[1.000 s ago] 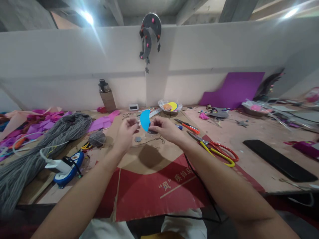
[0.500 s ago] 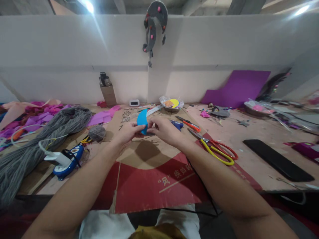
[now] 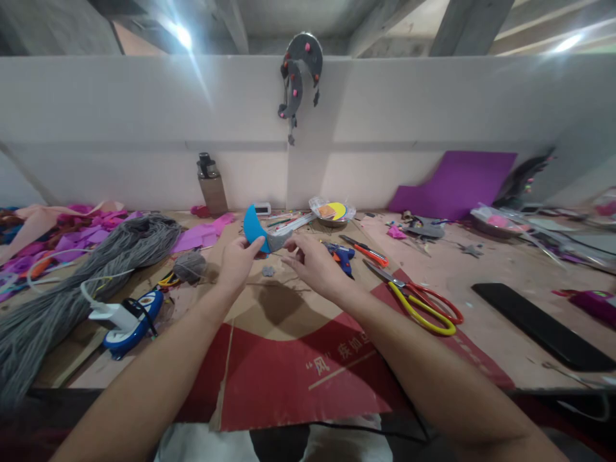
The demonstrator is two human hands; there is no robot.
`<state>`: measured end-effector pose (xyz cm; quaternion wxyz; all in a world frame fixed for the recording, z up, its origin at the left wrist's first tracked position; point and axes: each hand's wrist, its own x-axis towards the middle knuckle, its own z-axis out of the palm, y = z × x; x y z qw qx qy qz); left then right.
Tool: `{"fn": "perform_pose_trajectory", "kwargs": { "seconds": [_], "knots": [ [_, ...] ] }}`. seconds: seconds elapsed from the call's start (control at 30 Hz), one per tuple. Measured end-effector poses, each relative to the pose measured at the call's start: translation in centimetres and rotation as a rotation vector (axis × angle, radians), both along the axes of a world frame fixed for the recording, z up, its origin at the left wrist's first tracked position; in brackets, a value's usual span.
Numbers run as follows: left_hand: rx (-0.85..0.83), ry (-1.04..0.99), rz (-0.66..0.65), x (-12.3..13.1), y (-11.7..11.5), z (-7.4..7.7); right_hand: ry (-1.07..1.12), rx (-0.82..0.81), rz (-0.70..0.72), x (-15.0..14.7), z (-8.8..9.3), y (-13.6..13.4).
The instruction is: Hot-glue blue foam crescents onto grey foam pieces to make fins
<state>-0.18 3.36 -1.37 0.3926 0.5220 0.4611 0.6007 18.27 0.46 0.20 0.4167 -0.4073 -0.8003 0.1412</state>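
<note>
Both hands are up over the cardboard sheet (image 3: pixel 289 359).
Your left hand (image 3: pixel 237 262) pinches a blue crescent (image 3: pixel 253 230) with a grey piece (image 3: pixel 278 240) touching it. Your right hand (image 3: pixel 315 262) is just beside, fingers loosely curled; I cannot tell whether it grips anything.

Two ceiling lamps (image 3: pixel 183 35) flare at the top corners, streaking glare down the white partition (image 3: pixel 120 122). The bench (image 3: pixel 481 282) is moderately bright; the left hand (image 3: pixel 235 260) and right hand (image 3: pixel 312 263) throw one soft shadow onto the cardboard (image 3: pixel 274 305). Wide-angle bending warps the edges; the far right smears.
</note>
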Motion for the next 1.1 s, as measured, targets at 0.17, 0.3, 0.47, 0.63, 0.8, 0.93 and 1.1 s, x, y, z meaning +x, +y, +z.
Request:
{"fn": "perform_pose_trajectory", "kwargs": {
  "seconds": [0.17, 0.3, 0.47, 0.63, 0.8, 0.93, 1.1],
  "knots": [
    [-0.026, -0.188, 0.047, 0.3, 0.3, -0.1, -0.063, -0.135, 0.081, -1.4, -1.0, -1.1],
    [-0.016, -0.250, 0.046, 0.4, 0.2, 0.1, -0.112, -0.194, 0.120, -1.5, -0.7, -1.6],
    [0.019, -0.314, 0.033, -0.8, 0.8, 0.8, -0.274, -0.236, 0.188, -1.1, 0.2, -1.8],
    [0.021, -0.367, 0.129, -2.5, 2.0, 1.2, -0.408, -0.332, 0.130, 1.7, 0.9, -2.3],
    [-0.017, -0.327, 0.145, -2.6, 2.5, 0.6, -0.237, -0.333, -0.355, 7.4, 0.6, -1.7],
    [-0.036, -0.294, 0.130, -1.9, 2.1, 0.5, -0.206, -0.428, -0.548, 9.1, -1.5, 0.3],
    [0.016, -0.264, 0.090, -1.6, 2.0, 0.2, -0.053, -0.500, -0.549, 8.7, -3.8, 2.6]
  ]
}}
